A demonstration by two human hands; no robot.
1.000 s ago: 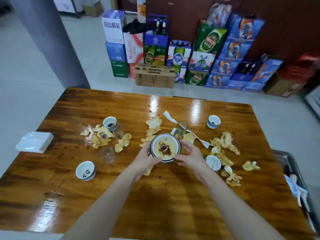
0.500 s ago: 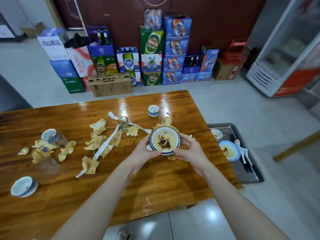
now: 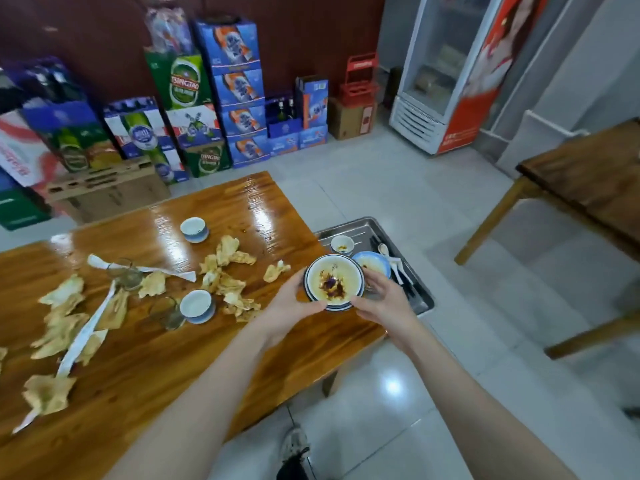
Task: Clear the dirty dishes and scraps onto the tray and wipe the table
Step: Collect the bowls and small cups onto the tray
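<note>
We are gripping the bowl [image 3: 334,282], left hand [image 3: 291,304] and right hand [image 3: 382,301], at 9 o'clock of the tray [image 3: 346,226]. Cups [image 3: 196,304] and scraps [image 3: 228,251] are waiting; wiping too.

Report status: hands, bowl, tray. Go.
Left hand and right hand both grip the dirty bowl. Held at table edge, not yet on tray. Tray holds blue bowl, small cup, spoon; landing space tight.

This is a small eatery: beer cartons [image 3: 188,81] are stacked against the far wall, and a glass-door drinks fridge [image 3: 446,71] stands far right. The near wooden table [image 3: 145,341] carries used cups [image 3: 195,229] and food scraps [image 3: 227,247], with a second table [image 3: 595,178] at the right.
</note>
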